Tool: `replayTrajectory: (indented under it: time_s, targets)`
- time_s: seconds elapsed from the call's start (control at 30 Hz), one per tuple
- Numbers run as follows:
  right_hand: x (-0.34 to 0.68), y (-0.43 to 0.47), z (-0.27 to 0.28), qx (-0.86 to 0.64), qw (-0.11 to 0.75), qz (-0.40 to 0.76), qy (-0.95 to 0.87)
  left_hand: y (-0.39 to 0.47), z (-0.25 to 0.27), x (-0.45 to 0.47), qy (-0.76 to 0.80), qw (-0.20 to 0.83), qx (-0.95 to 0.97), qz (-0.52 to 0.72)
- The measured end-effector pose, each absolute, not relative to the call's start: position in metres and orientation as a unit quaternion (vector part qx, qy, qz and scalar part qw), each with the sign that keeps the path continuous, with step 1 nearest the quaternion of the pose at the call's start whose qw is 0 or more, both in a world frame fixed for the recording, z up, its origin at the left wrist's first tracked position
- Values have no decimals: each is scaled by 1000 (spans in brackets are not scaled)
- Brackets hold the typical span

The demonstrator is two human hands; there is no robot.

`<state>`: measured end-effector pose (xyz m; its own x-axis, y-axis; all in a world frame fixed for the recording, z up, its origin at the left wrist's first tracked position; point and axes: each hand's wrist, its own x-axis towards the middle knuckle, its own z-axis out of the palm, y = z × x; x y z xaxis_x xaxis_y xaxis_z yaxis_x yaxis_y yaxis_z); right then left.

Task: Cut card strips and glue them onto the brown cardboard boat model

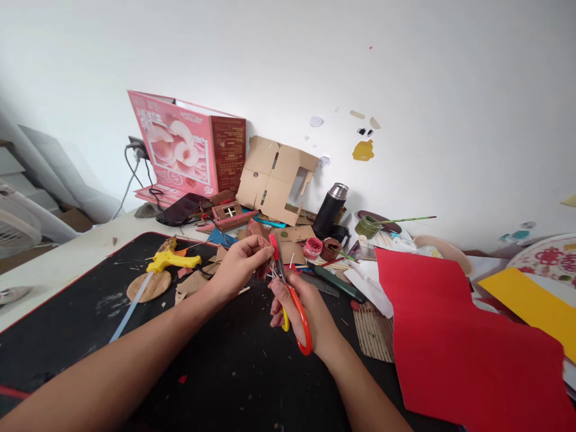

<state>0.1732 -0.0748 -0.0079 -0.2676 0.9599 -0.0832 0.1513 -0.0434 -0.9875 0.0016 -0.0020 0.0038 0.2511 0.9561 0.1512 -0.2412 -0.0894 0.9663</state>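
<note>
My right hand [306, 300] grips a pair of scissors [306, 342] with orange and yellow handles, the blades pointing up and away from me. My left hand [243, 261] is closed in a pinch right beside the blades. A small red piece with pale lines [273, 240] shows at its fingertips, next to the upper blade. Whether the blades touch that piece I cannot tell. Thin pale slivers lie around both hands, and a tiny red scrap [182, 379] rests on the black mat [234, 372] nearer to me.
A yellow glue gun [173, 259] lies on a round wooden disc [148, 287] at left. Behind the hands are cardboard scraps, paint jars [314, 248], a black thermos [330, 211] and a green cutter [339, 283]. Red sheet [454, 336] covers the right side; a pink box [180, 144] stands behind.
</note>
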Motion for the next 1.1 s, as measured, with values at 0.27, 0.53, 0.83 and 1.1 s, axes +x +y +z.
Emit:
replayTrajectory:
  time_s: [0.27,0.53,0.83,1.1]
  targets:
    - [174,-75,-9,-477,371,544,-583,-2,3,2,334,593,527,510]
    - [173,-75,-8,-481,369,544,-580,-1,3,2,333,589,531,511]
    - [174,-76,-6,-501,358,511,-599,-2,3,3,340,594,524,507]
    - [174,-75,-9,-503,360,506,-601,0,-1,3,342,607,509,506]
